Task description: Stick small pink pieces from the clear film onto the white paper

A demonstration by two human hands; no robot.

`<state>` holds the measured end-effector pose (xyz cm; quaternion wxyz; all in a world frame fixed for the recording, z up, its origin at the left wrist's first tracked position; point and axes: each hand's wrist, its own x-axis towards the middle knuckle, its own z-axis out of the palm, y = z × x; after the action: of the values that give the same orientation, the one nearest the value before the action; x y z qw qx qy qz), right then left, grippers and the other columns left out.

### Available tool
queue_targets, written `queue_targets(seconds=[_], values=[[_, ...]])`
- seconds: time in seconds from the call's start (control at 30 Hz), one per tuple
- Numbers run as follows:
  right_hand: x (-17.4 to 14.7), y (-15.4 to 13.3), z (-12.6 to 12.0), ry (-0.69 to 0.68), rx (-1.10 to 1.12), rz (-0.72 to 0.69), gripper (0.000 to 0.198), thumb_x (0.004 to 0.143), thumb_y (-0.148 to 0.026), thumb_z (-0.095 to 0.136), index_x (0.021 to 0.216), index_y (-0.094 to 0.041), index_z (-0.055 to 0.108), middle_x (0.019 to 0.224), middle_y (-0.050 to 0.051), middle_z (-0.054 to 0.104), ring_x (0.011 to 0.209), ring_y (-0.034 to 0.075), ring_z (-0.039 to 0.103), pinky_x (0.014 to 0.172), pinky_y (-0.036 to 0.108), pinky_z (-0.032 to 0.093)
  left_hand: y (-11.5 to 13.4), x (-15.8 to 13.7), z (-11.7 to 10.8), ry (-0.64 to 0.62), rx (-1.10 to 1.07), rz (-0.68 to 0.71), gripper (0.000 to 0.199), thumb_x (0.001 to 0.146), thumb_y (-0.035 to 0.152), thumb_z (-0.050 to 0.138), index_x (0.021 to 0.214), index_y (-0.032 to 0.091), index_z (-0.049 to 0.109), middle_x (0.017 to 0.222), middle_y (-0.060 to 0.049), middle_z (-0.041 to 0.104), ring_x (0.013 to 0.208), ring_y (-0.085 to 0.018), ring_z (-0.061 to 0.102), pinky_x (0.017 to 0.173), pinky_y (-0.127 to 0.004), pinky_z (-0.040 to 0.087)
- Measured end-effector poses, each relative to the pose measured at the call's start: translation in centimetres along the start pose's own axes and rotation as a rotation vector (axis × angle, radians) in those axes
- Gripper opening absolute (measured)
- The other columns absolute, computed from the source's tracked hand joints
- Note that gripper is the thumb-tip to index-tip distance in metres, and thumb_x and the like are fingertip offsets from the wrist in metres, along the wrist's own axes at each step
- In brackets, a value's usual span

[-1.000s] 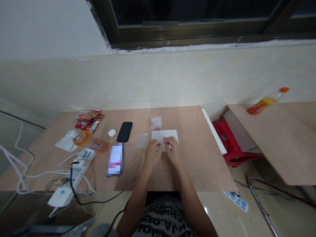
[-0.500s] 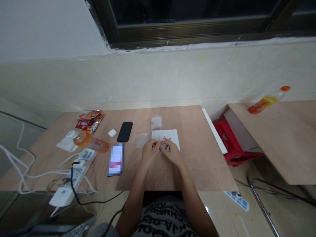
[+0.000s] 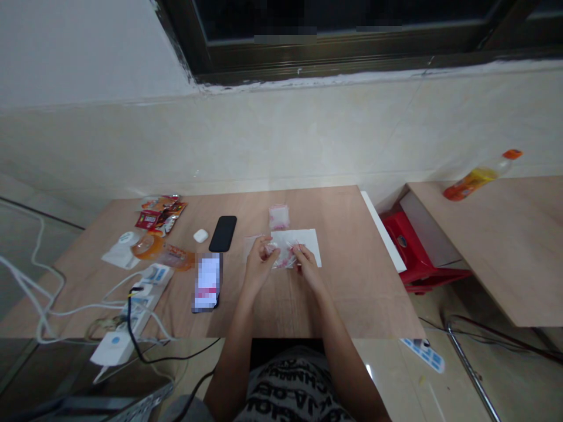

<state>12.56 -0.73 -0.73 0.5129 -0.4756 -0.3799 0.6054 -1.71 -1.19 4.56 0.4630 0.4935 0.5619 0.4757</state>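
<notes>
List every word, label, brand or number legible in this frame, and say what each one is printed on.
Shirt: white block letters run in rows, cut off and too blurred to quote.
Snack packets: printing too small to read.
Bottle: label unreadable.
Phone screen: blurred out.
Small clear bag held between left hand and right hand: no text visible.
Nothing can be read for certain.

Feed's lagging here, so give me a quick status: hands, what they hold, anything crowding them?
Left hand and right hand both pinch a small clear bag with pink bits, over white paper. Second pink-filled bag just beyond. Black phone off left.
</notes>
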Motion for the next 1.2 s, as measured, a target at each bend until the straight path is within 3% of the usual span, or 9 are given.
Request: queue_targets(seconds=[0.2,0.43,0.7,0.83,1.2], values=[[-0.8,-0.2,1.7,0.064,0.262,0.129,0.037,0.076,-0.053,0.061,0.093,-0.02,0.066,0.067,-0.005,0.049,0.041,0.005,0.027,0.035,0.02,0.015,0.8,-0.2,-0.1,0.052,-0.093,-0.065,0.044,0.069,0.041,0.072,0.103,0.02,0.054,0.074,0.003,0.062,0.063,-0.012,0.061,0.058,-0.022,0.047],[-0.5,0.4,2.2,0.131,0.358,0.154,0.031,0.073,-0.048,0.063,0.082,-0.019,0.065,0.058,-0.007,0.042,0.04,0.005,0.024,0.034,0.02,0.014,0.7,-0.1,-0.7,0.04,-0.097,-0.066,0.043,0.064,0.037,0.077,0.097,0.017,0.059,0.072,0.003,0.062,0.06,-0.011,0.062,0.055,-0.021,0.047],[-0.4,1.3,2.4,0.106,0.511,0.26,0.029,0.068,-0.044,0.069,0.069,-0.02,0.053,0.052,-0.01,0.038,0.038,0.002,0.017,0.033,0.018,0.01,1.2,-0.2,-0.5,0.083,-0.115,-0.049,0.043,0.064,0.038,0.076,0.097,0.017,0.059,0.069,0.003,0.064,0.061,-0.011,0.062,0.058,-0.021,0.047],[-0.4,1.4,2.6,0.087,0.528,0.303,0.033,0.072,-0.046,0.065,0.065,-0.021,0.044,0.051,-0.011,0.037,0.036,0.002,0.014,0.032,0.018,0.009,1.4,-0.1,-0.5,0.084,-0.142,-0.048,0.041,0.064,0.036,0.077,0.096,0.018,0.059,0.067,0.004,0.063,0.06,-0.011,0.061,0.057,-0.021,0.046],[-0.3,1.9,2.9,0.123,0.757,0.449,0.027,0.079,-0.034,0.063,0.065,-0.021,0.045,0.047,-0.011,0.04,0.034,0.003,0.015,0.031,0.017,0.012,1.7,-0.3,-0.6,0.084,-0.157,-0.102,0.041,0.064,0.034,0.076,0.098,0.017,0.059,0.073,0.003,0.063,0.064,-0.01,0.06,0.059,-0.02,0.048]])
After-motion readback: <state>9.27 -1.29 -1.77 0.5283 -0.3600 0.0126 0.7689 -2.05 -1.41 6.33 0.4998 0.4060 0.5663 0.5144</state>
